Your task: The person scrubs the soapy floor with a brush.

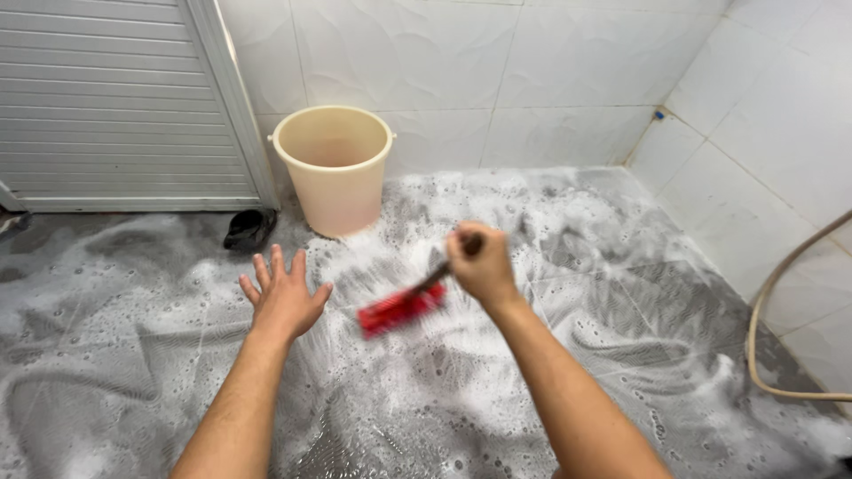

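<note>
the right hand [482,263] is closed tight around the dark handle of a red scrubbing brush [401,309], whose head lies on the foamy floor [550,355] just left of that hand. the left hand [284,297] is spread wide open, holding nothing, hovering beside the brush. the brush looks light and stiff, likely slippery with suds, so the handle's end seems the surest grip; a cream bucket [334,167] stands beyond both hands.

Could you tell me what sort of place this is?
Probably a bathroom or wash area: white tiled walls, a grey floor covered in soapy foam, a cream bucket and a hose. The right hand holds a red brush.
</note>
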